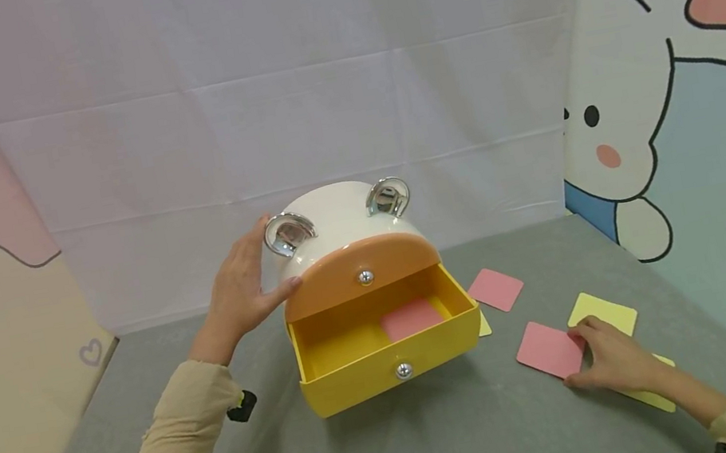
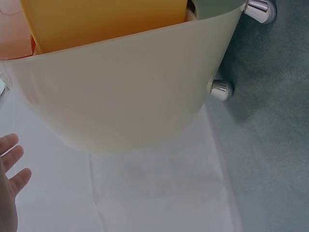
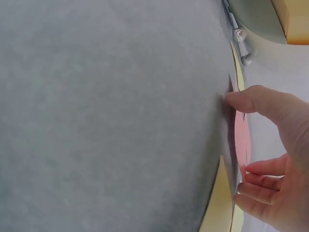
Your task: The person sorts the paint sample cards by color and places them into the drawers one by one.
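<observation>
Head view: left hand (image 1: 239, 293) flat, steadying drawer box (image 1: 345, 246) at nine o'clock; right hand (image 1: 613, 360) pinching pink card (image 1: 548, 349) off table (image 1: 373, 451).

The yellow card (image 1: 649, 393) at about four o'clock lies mostly under the right hand (image 1: 613, 360) and wrist. Another yellow card (image 1: 483, 325) shows only a sliver behind the open drawer (image 1: 385, 352). The left hand (image 2: 10, 183) is cut off at nine o'clock in the left wrist view. The small black object (image 1: 242, 406) is perhaps a clip.

One card (image 1: 411, 318) lies in the open drawer (image 1: 384, 348); perhaps four cards (image 1: 549, 349) lie right.
</observation>
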Demonstrator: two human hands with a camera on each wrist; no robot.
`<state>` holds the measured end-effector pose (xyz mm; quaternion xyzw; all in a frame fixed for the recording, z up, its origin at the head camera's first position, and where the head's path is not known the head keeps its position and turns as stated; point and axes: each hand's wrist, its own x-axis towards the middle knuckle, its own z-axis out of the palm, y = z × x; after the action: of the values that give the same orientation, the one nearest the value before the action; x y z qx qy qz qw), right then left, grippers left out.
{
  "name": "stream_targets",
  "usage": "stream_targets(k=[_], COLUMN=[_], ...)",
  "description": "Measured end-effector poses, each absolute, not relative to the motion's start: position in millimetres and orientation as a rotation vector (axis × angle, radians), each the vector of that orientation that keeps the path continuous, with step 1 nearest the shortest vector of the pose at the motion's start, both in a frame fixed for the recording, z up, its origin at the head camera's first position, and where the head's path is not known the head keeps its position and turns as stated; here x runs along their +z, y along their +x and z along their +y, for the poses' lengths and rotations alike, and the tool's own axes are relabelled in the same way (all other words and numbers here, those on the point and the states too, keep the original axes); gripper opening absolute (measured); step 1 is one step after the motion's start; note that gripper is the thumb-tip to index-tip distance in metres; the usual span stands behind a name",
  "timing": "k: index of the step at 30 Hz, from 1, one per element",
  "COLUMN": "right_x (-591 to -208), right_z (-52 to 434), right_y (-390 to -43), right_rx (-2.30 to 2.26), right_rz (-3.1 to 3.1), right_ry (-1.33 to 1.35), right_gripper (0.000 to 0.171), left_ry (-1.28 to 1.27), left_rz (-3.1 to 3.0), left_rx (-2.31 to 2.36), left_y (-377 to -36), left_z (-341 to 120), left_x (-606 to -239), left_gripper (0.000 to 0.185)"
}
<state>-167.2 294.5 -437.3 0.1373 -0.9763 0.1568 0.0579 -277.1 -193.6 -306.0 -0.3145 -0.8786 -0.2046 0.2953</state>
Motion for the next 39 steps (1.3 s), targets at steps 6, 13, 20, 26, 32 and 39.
stream_targets(k=[6,13,20,26,32,39], right_x=[-423.6,-385.7,-345.8,-311.7,-285.2,-266.9], right_z=[295.1,290.3,282.0,271.6,257.4,227.4], right_y=[-174.1,-183.8,-195.5,-199.9,-200.9,-203.6], right_rx=[0.496,0.554,0.481,0.438,0.406,0.398], right_rz=[-2.884,-2.806,-2.687,-2.631,-2.600,-2.578], right_ry=[0.499,0.629,0.783,0.827,0.885,0.949], right_gripper=[0.067,0.065,0.064,0.064,0.067,0.071], left_ry=[-0.840,-0.837,-0.826,-0.823,-0.825,-0.826], left_rz=[-2.334,-2.337,-2.349,-2.356,-2.355,-2.345], left_rx=[-0.542,-0.537,-0.533,-0.532,-0.532,-0.526], left_y=[-277.5,-277.3,-276.2,-276.2,-276.7,-276.8], left_z=[-193.5,-195.1,-195.7,-195.2,-194.5,-193.6], left_x=[-305.8,-305.7,-305.7,-305.6,-305.3,-305.3], left_gripper=[0.091,0.090,0.091,0.090,0.091,0.091])
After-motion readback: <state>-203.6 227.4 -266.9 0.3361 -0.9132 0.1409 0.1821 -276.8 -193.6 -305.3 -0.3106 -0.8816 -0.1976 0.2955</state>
